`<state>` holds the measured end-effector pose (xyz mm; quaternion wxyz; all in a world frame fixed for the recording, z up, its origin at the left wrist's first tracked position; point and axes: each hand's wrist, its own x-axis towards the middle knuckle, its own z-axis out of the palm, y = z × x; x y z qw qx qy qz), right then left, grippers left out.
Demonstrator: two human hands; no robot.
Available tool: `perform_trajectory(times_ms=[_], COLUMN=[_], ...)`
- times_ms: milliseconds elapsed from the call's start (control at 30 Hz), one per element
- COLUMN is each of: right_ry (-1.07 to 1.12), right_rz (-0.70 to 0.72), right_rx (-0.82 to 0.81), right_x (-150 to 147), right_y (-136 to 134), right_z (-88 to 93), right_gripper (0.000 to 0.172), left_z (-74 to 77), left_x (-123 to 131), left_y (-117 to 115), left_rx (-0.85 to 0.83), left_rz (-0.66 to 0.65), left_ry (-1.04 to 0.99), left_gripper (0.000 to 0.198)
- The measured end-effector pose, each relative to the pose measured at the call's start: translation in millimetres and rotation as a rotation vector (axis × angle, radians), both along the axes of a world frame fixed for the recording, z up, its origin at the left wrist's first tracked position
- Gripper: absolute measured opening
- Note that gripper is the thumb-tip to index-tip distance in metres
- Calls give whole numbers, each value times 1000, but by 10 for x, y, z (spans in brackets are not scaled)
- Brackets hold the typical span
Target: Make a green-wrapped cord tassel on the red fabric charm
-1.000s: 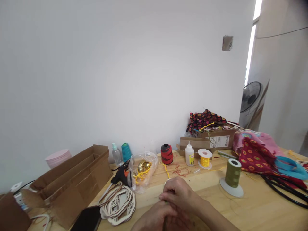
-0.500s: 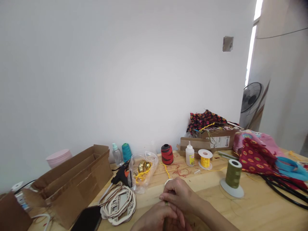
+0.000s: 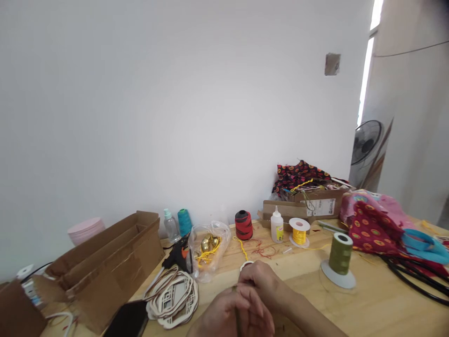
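My left hand (image 3: 228,312) is at the bottom middle, palm turned partly up and fingers curled. A thin olive-green strand (image 3: 238,319), which looks like bundled thread, runs across it between thumb and fingers. My right hand (image 3: 264,283) is closed right behind and against the left one; its fingertips are mostly hidden, so what they grip cannot be made out. Just past the right knuckles shows the edge of a pale flat piece (image 3: 246,264), with a twisted yellow cord (image 3: 242,248) leading away from it. An olive-green thread spool (image 3: 340,255) stands on its white base to the right.
Left of my hands lie a stack of pale cut-out frames (image 3: 173,299), a black phone (image 3: 126,320), a glue gun (image 3: 178,256) and a cardboard box (image 3: 115,267). Behind are a plastic bag of bells (image 3: 210,252), a red thread cone (image 3: 243,225), a glue bottle (image 3: 277,227) and a yellow cord spool (image 3: 299,232).
My left hand has rolled its palm further upward, its fingers loosening, and more of the green strand shows. My right hand has barely shifted and stays closed.
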<state>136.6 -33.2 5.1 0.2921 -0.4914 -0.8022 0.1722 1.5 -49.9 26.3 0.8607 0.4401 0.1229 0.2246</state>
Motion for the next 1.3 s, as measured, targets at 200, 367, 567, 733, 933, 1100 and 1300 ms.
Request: perform_trajectory(times_ms=[200, 367, 567, 733, 933, 1100, 1300], right_ry=[-17, -46, -154, -253, -181, -181, -183], right_rz=[20, -16, -23, 5, 102, 141, 154], right_rx=[-23, 28, 60, 81, 87, 81, 90], right_x=[-3, -31, -66, -77, -63, -66, -78], right_y=[-58, -76, -85, -103, -126, -129, -133], right_z=[8, 23, 37, 62, 72, 98, 100], right_gripper=[11, 15, 19, 20, 16, 15, 15], left_z=[-78, -108, -75, -94, -148, -118, -110], left_x=[-55, -100, -131, -155, -185, -167, -151], left_y=[166, 288, 300, 347, 424, 415, 406], left_rx=[-204, -353, -410, -433, -448, -453, -437], left_rz=[63, 210, 288, 354, 437, 501, 533], left_ry=[-165, -263, -320, -367, -434, -381, -346], left_gripper=[27, 28, 31, 35, 37, 36, 35])
